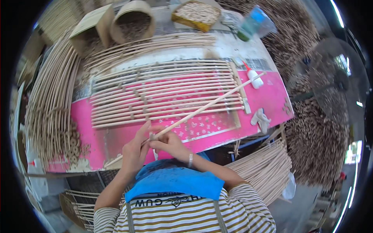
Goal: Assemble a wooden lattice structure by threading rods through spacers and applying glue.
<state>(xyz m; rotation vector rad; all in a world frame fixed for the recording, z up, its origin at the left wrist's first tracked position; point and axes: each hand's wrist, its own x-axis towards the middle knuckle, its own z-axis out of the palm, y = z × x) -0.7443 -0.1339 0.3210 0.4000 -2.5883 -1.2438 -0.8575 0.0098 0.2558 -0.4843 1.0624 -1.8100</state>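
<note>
Close in front of my body, a long pale wooden rod (210,105) runs aslant from lower left to upper right. My left hand (136,149) closes round its lower part, index finger raised. Just right of it, my right hand (171,144) pinches the same rod. A small wooden bead or ring (152,136) appears to sit on the rod between the hands; blur hides its details. Beyond, several similar rods (163,93) lie side by side in a flat frame, small wooden pieces on some. The held rod's far end crosses over a white glue bottle (254,79) with a red nozzle.
A pink table covering (272,97) lies under the frame. A rod bundle (50,108) and wooden rings (73,145) are at left. At the back stand a round container (132,7) and a yellow tray (190,23). A white cloth (261,120) and a fan (338,79) are at right.
</note>
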